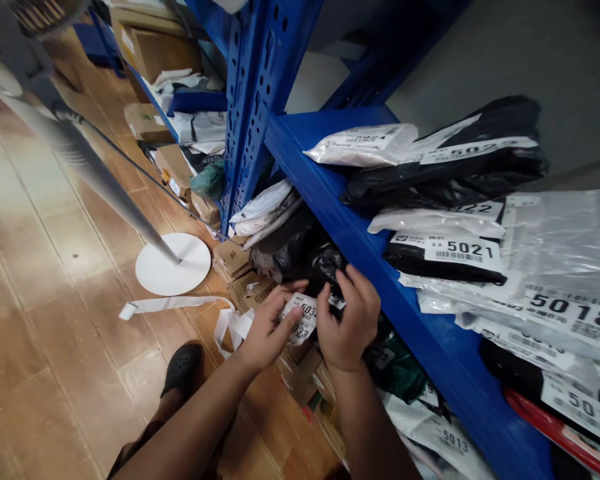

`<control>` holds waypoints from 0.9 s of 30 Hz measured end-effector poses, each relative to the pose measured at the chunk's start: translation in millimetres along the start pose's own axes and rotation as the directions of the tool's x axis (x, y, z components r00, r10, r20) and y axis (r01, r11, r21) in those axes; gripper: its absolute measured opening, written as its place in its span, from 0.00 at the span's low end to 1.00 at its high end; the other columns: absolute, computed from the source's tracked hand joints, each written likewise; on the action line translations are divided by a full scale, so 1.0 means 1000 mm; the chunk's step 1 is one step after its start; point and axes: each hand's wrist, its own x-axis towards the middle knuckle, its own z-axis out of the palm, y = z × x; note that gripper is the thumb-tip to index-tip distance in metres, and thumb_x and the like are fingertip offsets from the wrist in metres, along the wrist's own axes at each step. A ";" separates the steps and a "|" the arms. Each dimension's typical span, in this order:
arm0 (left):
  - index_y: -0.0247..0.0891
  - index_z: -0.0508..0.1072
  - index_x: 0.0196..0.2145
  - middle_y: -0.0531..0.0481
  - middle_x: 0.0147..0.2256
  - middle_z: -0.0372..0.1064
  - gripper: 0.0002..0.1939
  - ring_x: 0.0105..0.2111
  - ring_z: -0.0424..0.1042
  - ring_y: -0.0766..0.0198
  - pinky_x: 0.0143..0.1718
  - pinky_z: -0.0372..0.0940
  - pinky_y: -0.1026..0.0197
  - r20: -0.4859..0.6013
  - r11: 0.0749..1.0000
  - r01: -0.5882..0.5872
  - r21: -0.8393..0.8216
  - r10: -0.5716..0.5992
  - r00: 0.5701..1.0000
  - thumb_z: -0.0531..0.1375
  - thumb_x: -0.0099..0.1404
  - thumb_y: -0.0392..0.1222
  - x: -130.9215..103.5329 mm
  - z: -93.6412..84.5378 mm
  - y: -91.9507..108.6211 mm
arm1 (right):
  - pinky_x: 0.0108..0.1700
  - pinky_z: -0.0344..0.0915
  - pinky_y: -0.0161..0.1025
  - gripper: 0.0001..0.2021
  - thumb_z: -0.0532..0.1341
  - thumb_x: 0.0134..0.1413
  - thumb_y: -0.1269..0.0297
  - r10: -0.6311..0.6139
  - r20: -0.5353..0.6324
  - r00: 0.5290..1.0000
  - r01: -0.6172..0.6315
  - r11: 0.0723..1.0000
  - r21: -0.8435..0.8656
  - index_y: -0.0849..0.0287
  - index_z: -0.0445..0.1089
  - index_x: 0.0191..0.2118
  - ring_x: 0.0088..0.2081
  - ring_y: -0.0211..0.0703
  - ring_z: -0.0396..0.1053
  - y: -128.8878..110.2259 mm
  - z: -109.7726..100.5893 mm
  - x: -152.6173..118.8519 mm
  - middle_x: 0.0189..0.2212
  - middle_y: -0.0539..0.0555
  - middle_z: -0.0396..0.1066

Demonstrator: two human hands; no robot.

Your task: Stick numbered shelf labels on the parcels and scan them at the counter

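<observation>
I am in a parcel storeroom: blue metal shelving (330,193) holds mail bags with numbered labels (463,252), cardboard boxes (155,50) sit on lower shelves, and brown floor tiles (45,287) run alongside.

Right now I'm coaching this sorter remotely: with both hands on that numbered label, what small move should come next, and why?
Probably press the white label flat with the left hand while the right hand steadies the black bag: the label sits between the fingers of both hands, right against the bag.
</observation>
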 end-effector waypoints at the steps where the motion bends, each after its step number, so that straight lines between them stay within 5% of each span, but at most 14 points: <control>1: 0.39 0.71 0.36 0.43 0.53 0.66 0.11 0.53 0.63 0.56 0.54 0.56 0.55 0.024 0.999 -0.023 0.032 0.022 0.999 0.54 0.65 0.47 0.006 -0.001 0.002 | 0.48 0.66 0.46 0.15 0.59 0.53 0.76 -0.034 0.087 0.996 0.034 0.999 -0.009 0.60 0.66 0.47 0.50 0.51 0.68 0.002 0.001 0.006 0.45 0.61 0.73; 6: 0.38 0.70 0.27 0.45 0.51 0.69 0.11 0.45 0.68 0.57 0.52 0.57 0.56 0.020 0.999 0.033 0.017 -0.034 0.999 0.54 0.63 0.46 0.034 0.001 0.002 | 0.44 0.65 0.44 0.10 0.54 0.58 0.76 -0.163 0.326 0.931 0.128 0.984 0.128 0.61 0.71 0.39 0.41 0.47 0.72 0.028 0.003 0.005 0.36 0.54 0.77; 10: 0.38 0.72 0.39 0.47 0.38 0.74 0.14 0.37 0.71 0.58 0.40 0.63 0.58 -0.103 0.956 0.253 -0.147 -0.269 0.958 0.56 0.59 0.49 0.053 0.014 -0.009 | 0.42 0.64 0.43 0.09 0.53 0.59 0.74 -0.142 0.369 0.919 0.067 0.975 0.210 0.59 0.70 0.37 0.39 0.46 0.71 0.042 -0.004 -0.013 0.33 0.54 0.76; 15: 0.35 0.74 0.32 0.49 0.29 0.73 0.17 0.30 0.69 0.61 0.32 0.62 0.61 -0.104 0.917 0.363 -0.165 -0.382 0.918 0.60 0.54 0.53 0.072 0.023 -0.023 | 0.43 0.66 0.44 0.14 0.53 0.59 0.66 0.201 0.366 0.909 -0.305 0.918 0.253 0.63 0.62 0.50 0.39 0.46 0.72 0.027 -0.004 -0.012 0.34 0.58 0.75; 21: 0.37 0.70 0.23 0.57 0.19 0.61 0.19 0.23 0.61 0.66 0.23 0.53 0.65 -0.160 0.918 0.390 -0.066 -0.396 0.904 0.61 0.51 0.58 0.075 0.027 -0.026 | 0.30 0.65 0.37 0.18 0.61 0.51 0.55 0.661 0.285 0.694 -0.714 0.684 0.150 0.63 0.70 0.43 0.25 0.39 0.67 0.001 0.013 0.003 0.27 0.53 0.72; 23: 0.37 0.71 0.23 0.58 0.19 0.60 0.19 0.22 0.60 0.67 0.23 0.52 0.65 -0.153 0.923 0.382 -0.044 -0.384 0.911 0.61 0.52 0.58 0.074 0.027 -0.022 | 0.29 0.62 0.35 0.16 0.61 0.50 0.56 0.732 0.241 0.637 -0.771 0.614 0.170 0.63 0.71 0.41 0.23 0.37 0.65 -0.002 0.019 0.004 0.25 0.51 0.70; 27: 0.36 0.70 0.21 0.57 0.18 0.61 0.18 0.22 0.61 0.67 0.24 0.53 0.64 -0.179 0.906 0.424 0.020 -0.414 0.893 0.62 0.52 0.56 0.066 0.024 -0.009 | 0.29 0.59 0.37 0.14 0.62 0.48 0.56 0.783 0.150 0.604 -0.796 0.585 0.155 0.61 0.71 0.36 0.21 0.37 0.58 0.000 0.029 0.004 0.18 0.44 0.57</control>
